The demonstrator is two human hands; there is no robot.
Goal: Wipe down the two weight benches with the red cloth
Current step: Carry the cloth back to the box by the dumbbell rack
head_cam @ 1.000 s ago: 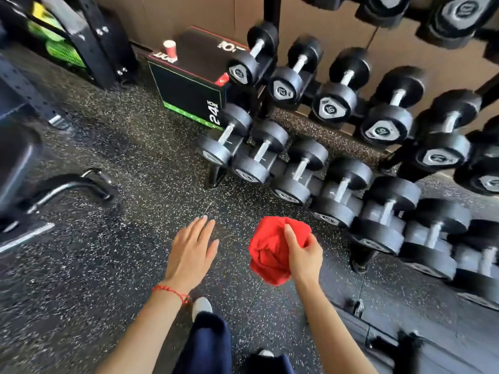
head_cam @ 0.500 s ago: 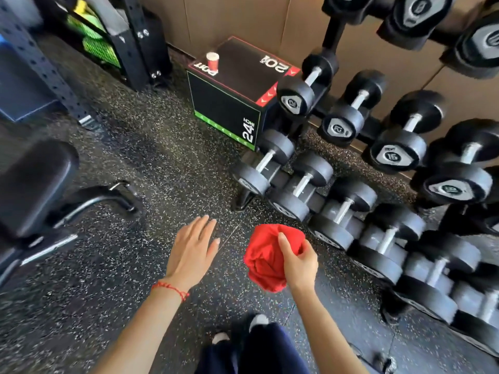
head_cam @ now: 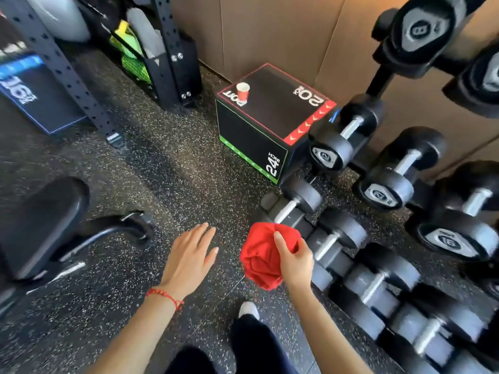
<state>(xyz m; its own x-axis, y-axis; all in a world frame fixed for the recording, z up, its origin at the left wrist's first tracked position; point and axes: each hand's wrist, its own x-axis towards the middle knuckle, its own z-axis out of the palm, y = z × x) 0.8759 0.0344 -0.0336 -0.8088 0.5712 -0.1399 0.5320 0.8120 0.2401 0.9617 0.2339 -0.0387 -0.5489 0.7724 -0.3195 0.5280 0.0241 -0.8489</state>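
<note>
Your right hand [head_cam: 295, 261] grips the red cloth [head_cam: 263, 256]: thumb across its top, fingers curled behind the bunched fabric. The cloth hangs in the air above the floor [head_cam: 172, 168], just in front of the lowest row of dumbbells [head_cam: 334, 238]. Your left hand [head_cam: 189, 259] holds nothing; its fingers are straight and together, palm down, beside the cloth but apart from it. A red string bracelet [head_cam: 164, 295] circles the left wrist. One weight bench [head_cam: 40, 225] shows at the left edge, well apart from both hands. Beyond the dumbbells stands a black box [head_cam: 270, 122] with a red cup [head_cam: 242, 91] on top.
</note>
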